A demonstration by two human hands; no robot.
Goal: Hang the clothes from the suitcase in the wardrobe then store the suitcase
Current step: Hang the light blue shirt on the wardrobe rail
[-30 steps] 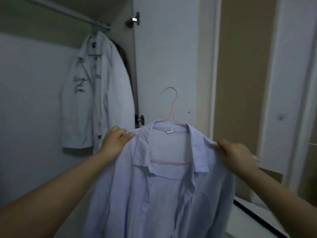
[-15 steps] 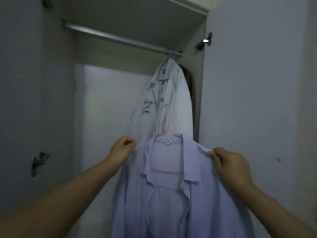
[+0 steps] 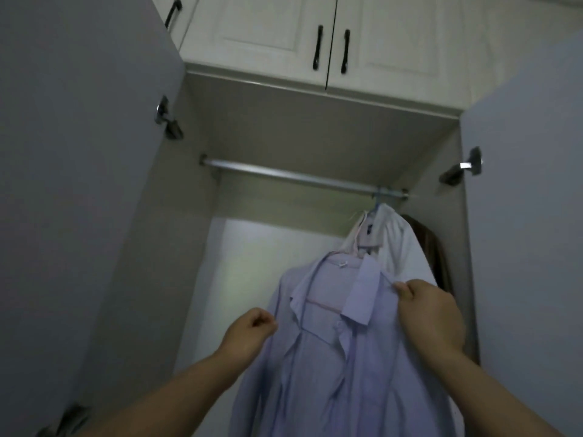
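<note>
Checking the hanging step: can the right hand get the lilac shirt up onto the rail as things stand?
Probably yes. The right hand grips the lilac shirt by its shoulder, below the rail. Both doors stand open and the rail is bare left of the white shirt.

— How many shirts do you count?
— Two: a lilac shirt [image 3: 340, 357] in your grips, a white shirt [image 3: 400, 244] above them.
— Rails? Handles?
— One rail [image 3: 293, 176], three black handles [image 3: 318, 47] overhead.
</note>
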